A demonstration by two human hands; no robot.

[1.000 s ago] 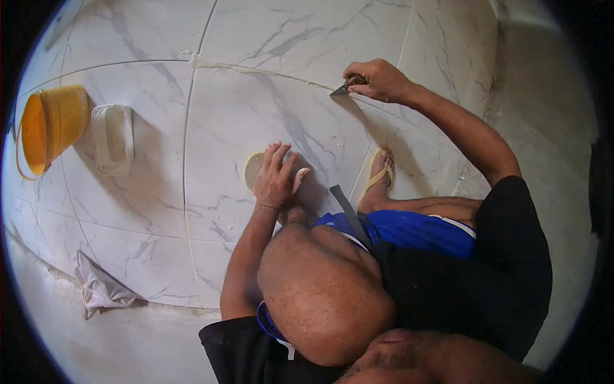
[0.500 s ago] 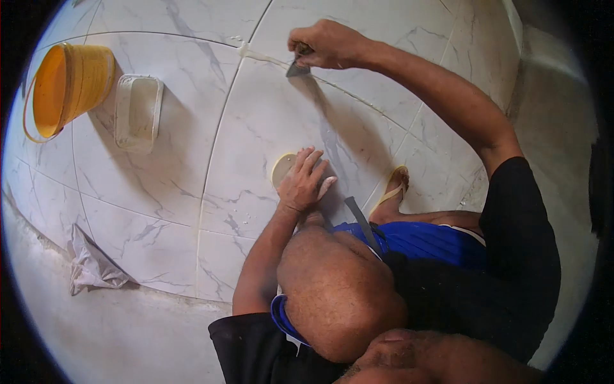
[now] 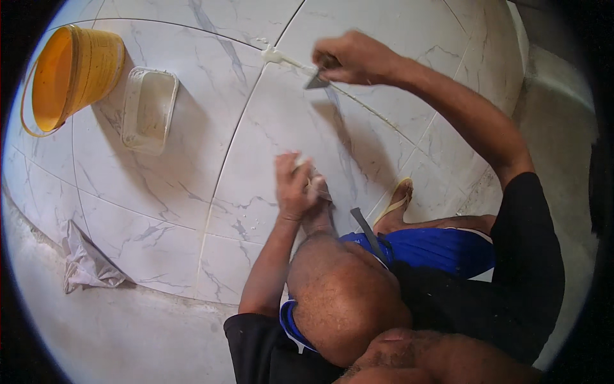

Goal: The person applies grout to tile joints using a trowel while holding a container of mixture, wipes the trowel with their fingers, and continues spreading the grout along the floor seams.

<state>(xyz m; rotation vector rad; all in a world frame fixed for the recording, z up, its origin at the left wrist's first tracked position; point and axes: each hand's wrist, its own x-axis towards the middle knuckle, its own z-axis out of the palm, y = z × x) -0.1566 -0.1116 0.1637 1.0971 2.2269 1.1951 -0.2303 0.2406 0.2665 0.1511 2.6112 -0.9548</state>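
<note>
The fingers of the right hand grasp a small scraper, whose blade is close to the pale joint between the floor tiles, near a lump of white paste. The left hand is blurred beside the left foot; its fingers are bent, but I cannot tell whether they hold something.

scraper: had a dark handle and flat grey blade, was gripped in the right hand, tip slanting near-left | white paste: lay on the tiled floor, thickest far-left of the blade
</note>
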